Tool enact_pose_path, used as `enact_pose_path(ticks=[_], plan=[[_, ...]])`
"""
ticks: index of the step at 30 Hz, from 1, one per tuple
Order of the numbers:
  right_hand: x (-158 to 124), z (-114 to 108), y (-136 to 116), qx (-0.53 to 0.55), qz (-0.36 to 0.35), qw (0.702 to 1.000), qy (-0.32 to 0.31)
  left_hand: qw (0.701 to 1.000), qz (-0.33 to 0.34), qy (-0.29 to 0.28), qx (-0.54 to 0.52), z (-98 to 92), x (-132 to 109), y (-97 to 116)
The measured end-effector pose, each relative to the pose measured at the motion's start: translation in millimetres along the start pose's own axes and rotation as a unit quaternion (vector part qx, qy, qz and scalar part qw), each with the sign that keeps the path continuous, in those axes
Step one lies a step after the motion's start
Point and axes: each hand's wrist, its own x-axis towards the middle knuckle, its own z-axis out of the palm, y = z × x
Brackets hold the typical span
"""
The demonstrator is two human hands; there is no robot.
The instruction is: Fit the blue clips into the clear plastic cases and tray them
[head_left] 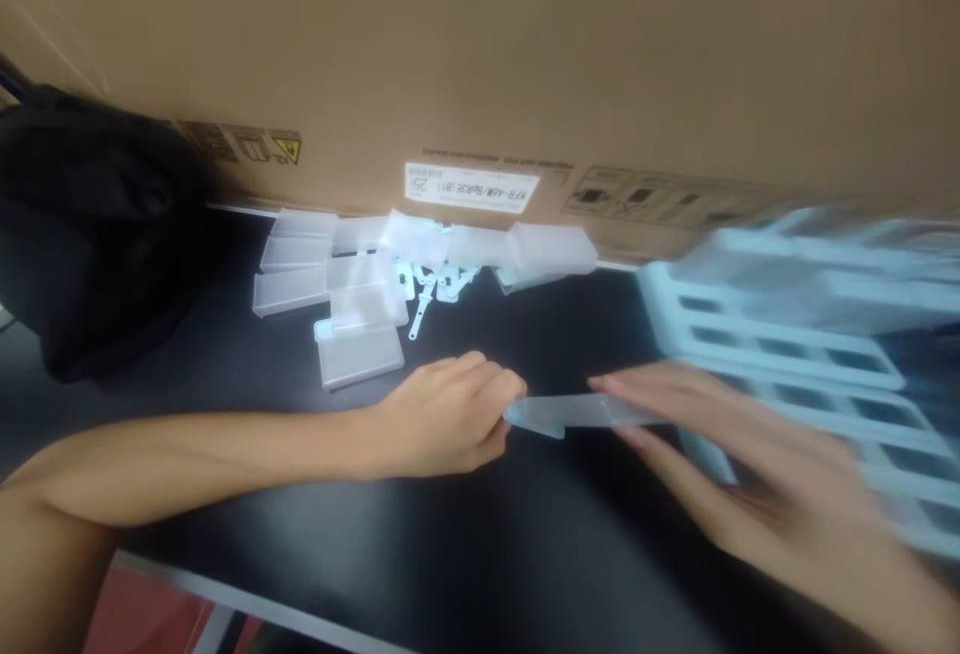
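Two bare hands working over a dark desk (pixel 517 544). Left grip (pixel 450 419): clenched fist, knuckles up, pinching the near end of a pale-blue piece (pixel 541 424) that pokes out on the thumb side. Right grip (pixel 795 499): fingers above, thumb below, closed on the opposite end of a translucent piece (pixel 577 411); this hand is badly motion-blurred.

Position: translucent piece lies roughly level between the two grips, over the front-middle of the desk, its left end meeting the pale-blue one at the fist. Whether one sits inside the other, cannot tell.

Beyond the left fist: loose clear covers (pixel 361 356), some overlapping, running in a rough band along the back of the desk. Amid them, a clutch of small pale-blue parts (pixel 422 314). Behind, a large cardboard box (pixel 480 54) with a white label (pixel 472 188), printing upside down. Right side, beyond the right grip: pale-blue slotted trays (pixel 656 309), smeared. Far left: black fabric item (pixel 105 244).
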Motion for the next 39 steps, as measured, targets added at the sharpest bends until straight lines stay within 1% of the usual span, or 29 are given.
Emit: enact_pose_path(ticks=[3, 6, 14, 17, 21, 26, 28, 29, 31, 33, 35, 37, 38, 39], plan=[[-1, 9, -1, 0.027, -0.011, 1.0, 0.002, 0.999, -0.003, 0.012, -0.052, 2.3, -1, -3], [0, 17, 0, 0.04, -0.031, 0.999, -0.009, 0.996, -0.01, 0.021, -0.088, 3.1, -1, -6], [-4, 22, 5, -0.006, -0.067, 0.998, -0.001, 0.99, -0.03, -0.02, -0.136, 0.4, 4, -10], [-5, 21, 6, -0.006, -0.063, 0.998, 0.0, 0.988, -0.035, -0.019, -0.151, 2.0, 4, -11], [-5, 20, 2, -0.008, -0.041, 0.999, -0.02, 0.986, -0.036, -0.016, -0.162, 3.3, 3, -12], [-3, 23, -4, 0.012, -0.034, 0.999, -0.019, 0.986, -0.051, -0.025, -0.156, -3.8, 4, -10], [-3, 24, -6, 0.025, -0.038, 0.999, -0.017, 0.985, -0.046, -0.018, -0.167, -5.7, 3, -9], [-3, 24, -5, 0.032, -0.037, 0.999, -0.016, 0.983, -0.04, -0.005, -0.178, -5.6, 2, -9], [-3, 20, -2, 0.045, -0.026, 0.999, -0.007, 0.977, -0.02, 0.053, -0.208, -3.8, 1, -9], [-2, 13, 5, 0.056, -0.012, 0.998, 0.0, 0.961, 0.006, 0.139, -0.24, -0.1, 0, -10], [5, 5, 17, 0.045, 0.011, 0.999, 0.011, 0.938, 0.035, 0.223, -0.262, 4.3, -1, -12], [18, -1, 32, -0.015, 0.056, 0.998, 0.022, 0.918, 0.06, 0.282, -0.272, 8.8, -2, -15], [28, -2, 40, -0.06, 0.078, 0.995, 0.024, 0.912, 0.07, 0.298, -0.274, 11.0, -3, -16], [38, -2, 48, -0.107, 0.093, 0.99, 0.018, 0.909, 0.077, 0.303, -0.275, 13.2, -4, -18]])
